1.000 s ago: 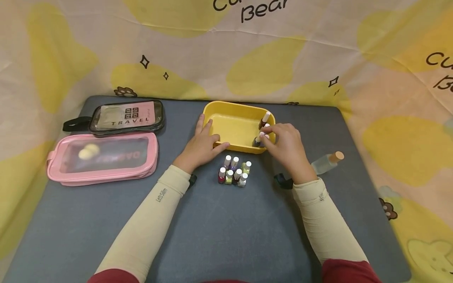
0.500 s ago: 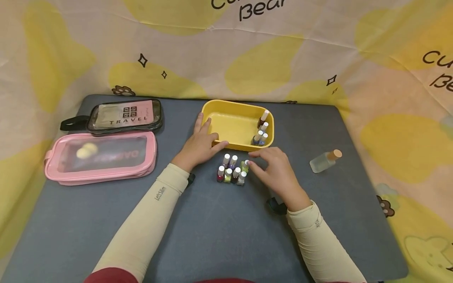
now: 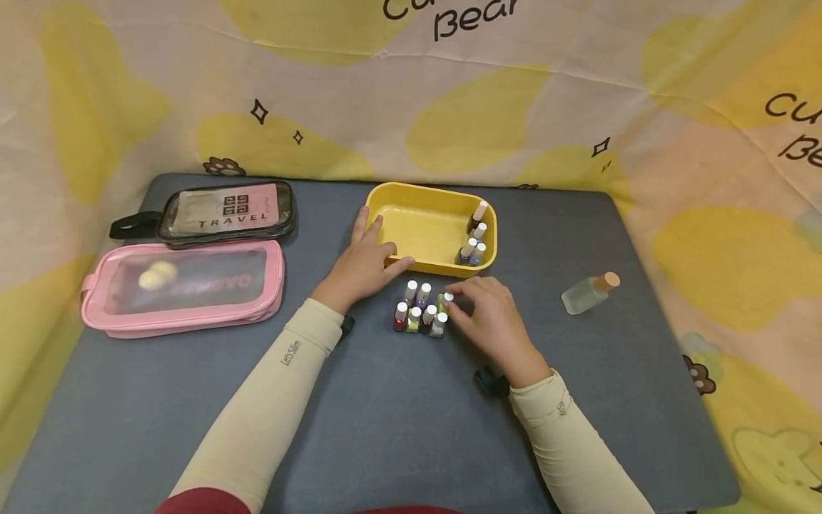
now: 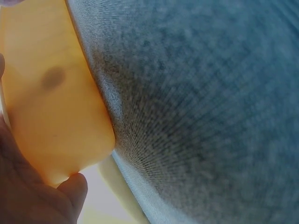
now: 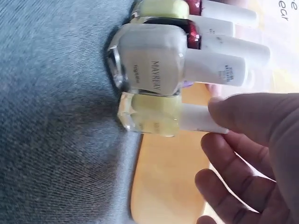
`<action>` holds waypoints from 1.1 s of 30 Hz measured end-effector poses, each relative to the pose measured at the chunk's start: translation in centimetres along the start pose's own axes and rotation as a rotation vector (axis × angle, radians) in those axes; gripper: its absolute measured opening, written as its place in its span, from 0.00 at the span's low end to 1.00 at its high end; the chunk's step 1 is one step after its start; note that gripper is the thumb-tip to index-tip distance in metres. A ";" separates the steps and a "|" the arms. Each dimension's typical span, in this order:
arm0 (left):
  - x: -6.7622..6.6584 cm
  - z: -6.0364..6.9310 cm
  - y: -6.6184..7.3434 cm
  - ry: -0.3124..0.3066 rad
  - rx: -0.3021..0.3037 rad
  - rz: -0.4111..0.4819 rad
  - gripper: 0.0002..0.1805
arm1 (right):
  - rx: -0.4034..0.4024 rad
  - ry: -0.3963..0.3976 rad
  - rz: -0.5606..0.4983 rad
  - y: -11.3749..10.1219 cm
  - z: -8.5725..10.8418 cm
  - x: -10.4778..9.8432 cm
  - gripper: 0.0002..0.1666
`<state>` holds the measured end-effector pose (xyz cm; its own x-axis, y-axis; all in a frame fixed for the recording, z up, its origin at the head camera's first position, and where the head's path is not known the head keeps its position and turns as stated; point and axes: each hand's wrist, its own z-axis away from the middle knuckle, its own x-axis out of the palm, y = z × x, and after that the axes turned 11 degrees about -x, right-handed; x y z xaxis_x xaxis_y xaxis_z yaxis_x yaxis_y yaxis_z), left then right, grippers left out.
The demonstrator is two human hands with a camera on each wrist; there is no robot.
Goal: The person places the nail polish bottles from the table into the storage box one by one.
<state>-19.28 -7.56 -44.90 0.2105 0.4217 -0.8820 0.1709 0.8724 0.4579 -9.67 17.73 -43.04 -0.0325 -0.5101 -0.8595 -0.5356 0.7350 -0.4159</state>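
Note:
My left hand (image 3: 361, 270) rests on the left end of the yellow tray (image 3: 411, 265), fingers spread over its rim; the left wrist view shows fingers on the tray's wall (image 4: 56, 102). My right hand (image 3: 491, 318) pinches the white cap of a yellow-green polish bottle (image 5: 154, 114) between thumb and fingers. That bottle stands at the right of a cluster of small polish bottles, among them a red one (image 3: 399, 321) and a clear one (image 5: 152, 58). Inside the tray's right end stand several white-capped bottles, one of them dark (image 3: 474, 221).
A pink pouch (image 3: 186, 314) and a black-edged clear pouch (image 3: 250, 232) lie at the left of the grey table (image 3: 385, 428). On the right lies a frosted bottle (image 3: 581, 296) with a wooden-coloured cap. A patterned cloth (image 3: 359, 93) hangs behind.
My right hand has left the bottles in the tray, moved down and left to the cluster, and taken hold of the yellow-green bottle's cap. My left hand has stayed on the tray.

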 end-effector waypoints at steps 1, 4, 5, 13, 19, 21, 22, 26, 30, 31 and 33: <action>0.0 0.0 0.0 0.001 0.000 0.001 0.33 | 0.002 -0.007 0.008 0.0 -0.1 0.0 0.12; 0.0 0.0 0.0 0.002 -0.002 0.003 0.33 | -0.001 -0.026 0.030 0.0 -0.4 -0.3 0.10; 0.0 0.0 0.0 0.003 -0.002 0.004 0.33 | -0.005 -0.028 0.037 -0.1 -0.6 -0.6 0.09; -0.1 -0.1 -0.1 0.008 0.007 0.017 0.31 | -0.026 0.058 0.022 -1.7 -3.7 -5.5 0.09; -0.1 -0.1 -0.2 -0.008 -0.006 0.026 0.31 | 0.029 0.109 0.027 0.5 -7.9 -7.3 0.09; -0.1 -0.1 -0.2 -0.013 -0.007 0.028 0.31 | 0.051 0.102 0.035 1.7 -8.9 -7.1 0.09; 0.0 -0.1 -0.2 -0.015 -0.007 0.027 0.31 | 0.062 0.094 0.039 2.3 -9.3 -6.9 0.09; -0.1 -0.1 -0.1 -0.021 -0.007 0.024 0.31 | 0.107 0.042 0.054 4.3 -10.0 -5.7 0.08; 0.0 0.0 -0.1 -0.018 -0.005 0.022 0.31 | 0.150 -0.010 0.057 5.6 -10.0 -4.6 0.11; 0.0 0.0 -0.1 -0.017 -0.006 0.023 0.31 | 0.161 -0.017 0.056 5.8 -9.9 -4.4 0.11; 0.0 0.0 -0.1 -0.015 -0.006 0.024 0.30 | 0.185 -0.029 0.052 6.1 -9.9 -4.2 0.12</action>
<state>-19.29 -7.63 -44.94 0.2290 0.4391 -0.8688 0.1595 0.8635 0.4785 -21.16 19.89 -38.99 -0.0307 -0.4578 -0.8885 -0.3699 0.8310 -0.4155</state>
